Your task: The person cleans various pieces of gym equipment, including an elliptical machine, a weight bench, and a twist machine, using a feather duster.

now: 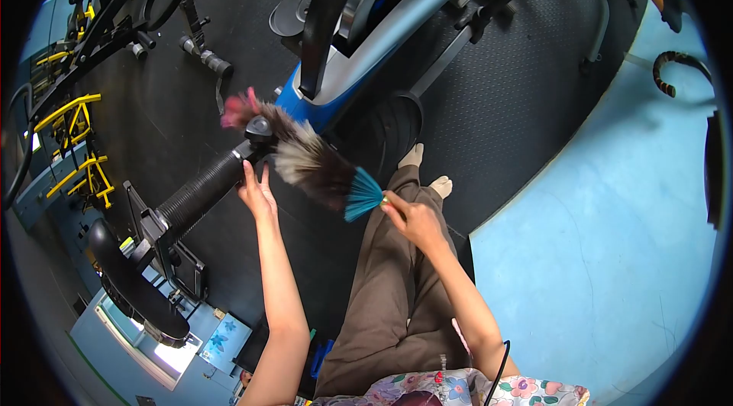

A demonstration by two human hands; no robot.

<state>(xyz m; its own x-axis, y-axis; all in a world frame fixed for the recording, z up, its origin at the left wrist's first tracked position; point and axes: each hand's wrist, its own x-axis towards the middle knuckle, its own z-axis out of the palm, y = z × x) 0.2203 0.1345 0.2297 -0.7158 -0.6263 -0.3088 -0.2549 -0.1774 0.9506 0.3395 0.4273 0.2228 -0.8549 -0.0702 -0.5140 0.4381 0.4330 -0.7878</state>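
right hand [411,223] grips a long, fluffy feather duster [313,165].

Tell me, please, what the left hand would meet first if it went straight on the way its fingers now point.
Most likely the left hand would meet the end of the black ribbed bar, near its rounded knob; it looks very close, perhaps touching, though depth is unclear.
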